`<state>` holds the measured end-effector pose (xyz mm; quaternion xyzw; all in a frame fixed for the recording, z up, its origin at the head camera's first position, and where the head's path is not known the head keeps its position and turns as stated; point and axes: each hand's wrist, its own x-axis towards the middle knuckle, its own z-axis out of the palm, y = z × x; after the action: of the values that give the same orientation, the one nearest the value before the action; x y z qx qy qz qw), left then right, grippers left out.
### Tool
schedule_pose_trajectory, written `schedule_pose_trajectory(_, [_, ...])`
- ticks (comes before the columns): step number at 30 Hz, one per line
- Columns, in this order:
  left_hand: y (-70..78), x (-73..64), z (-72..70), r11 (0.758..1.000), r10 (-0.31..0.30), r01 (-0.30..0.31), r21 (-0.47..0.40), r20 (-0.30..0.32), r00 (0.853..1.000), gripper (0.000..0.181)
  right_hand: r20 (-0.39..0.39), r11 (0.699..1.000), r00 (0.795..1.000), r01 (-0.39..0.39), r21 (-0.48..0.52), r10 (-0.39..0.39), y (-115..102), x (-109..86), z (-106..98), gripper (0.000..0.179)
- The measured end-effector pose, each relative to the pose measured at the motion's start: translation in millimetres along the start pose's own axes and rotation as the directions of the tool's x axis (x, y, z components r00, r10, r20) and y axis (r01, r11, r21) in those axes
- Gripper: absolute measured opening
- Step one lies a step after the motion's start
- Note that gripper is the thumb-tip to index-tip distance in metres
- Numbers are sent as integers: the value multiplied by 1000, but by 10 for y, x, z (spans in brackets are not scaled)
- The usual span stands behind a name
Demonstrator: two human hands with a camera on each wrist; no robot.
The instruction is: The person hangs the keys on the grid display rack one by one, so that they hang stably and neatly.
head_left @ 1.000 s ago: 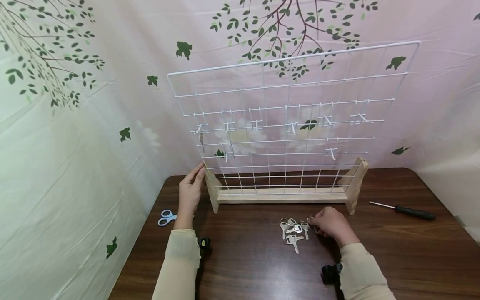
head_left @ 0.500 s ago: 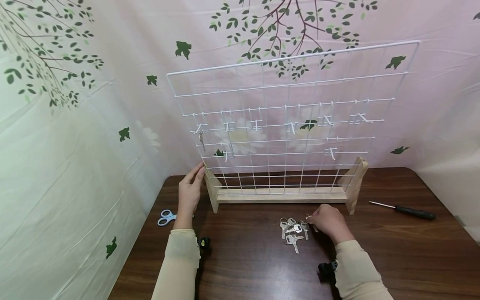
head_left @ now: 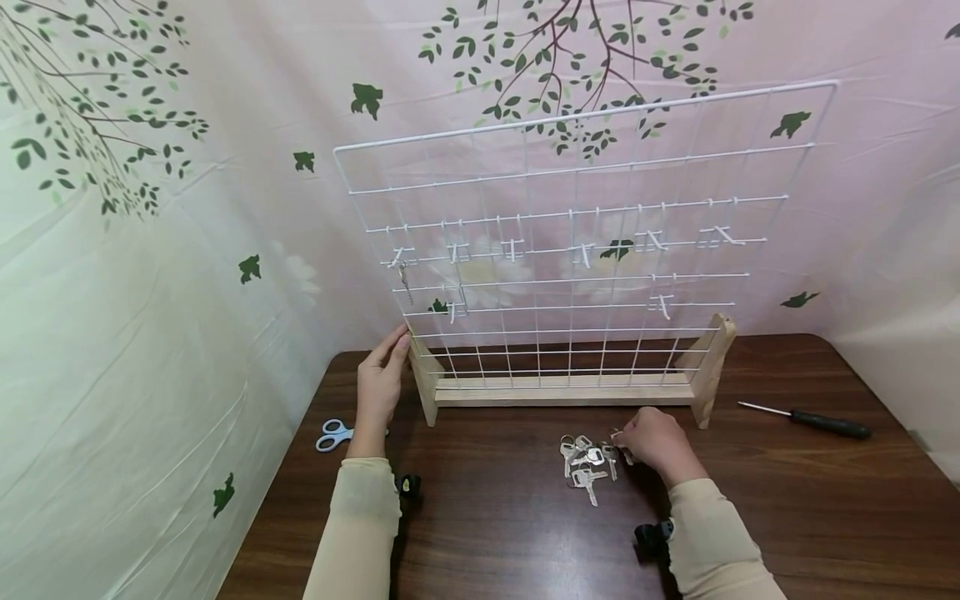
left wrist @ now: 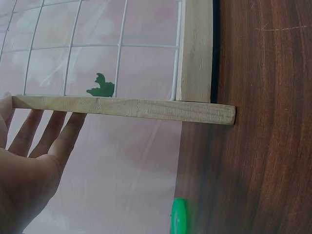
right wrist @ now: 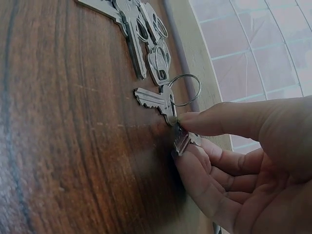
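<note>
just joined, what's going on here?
A person is working at a white wire rack with a wooden base. Their left hand holds the rack's left wooden side near its top, while their right hand pinches a key at the edge of a pile of keys on the table. One key set hangs from the upper-left hook; the other hooks have none. Scissors lie left, a screwdriver right.
</note>
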<state>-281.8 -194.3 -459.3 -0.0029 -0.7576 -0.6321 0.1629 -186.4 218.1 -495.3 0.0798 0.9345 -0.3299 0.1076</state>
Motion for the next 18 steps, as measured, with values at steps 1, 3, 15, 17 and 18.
schedule_pose_trajectory(1, [-1,1,0,1000,0,0,0,1,1000,43,1,1000,1000,-2,4,2,2,0,1,41])
schedule_pose_trajectory(3, [4,-3,-3,1000,-4,4,-4,4,1000,43,3,1000,1000,-6,13,6,0,-1,4,41])
schedule_pose_trajectory(15, [25,-3,4,1000,-11,11,-2,4,1000,44,20,997,1000,18,70,-19,31,18,48,39])
schedule_pose_trajectory(17, [25,-5,4,1000,-13,13,1,1,1000,44,22,995,1000,20,98,-22,51,17,47,31])
schedule_pose_trajectory(18, [24,-6,4,1000,-13,13,4,0,1000,44,26,992,999,20,123,-23,62,16,46,27])
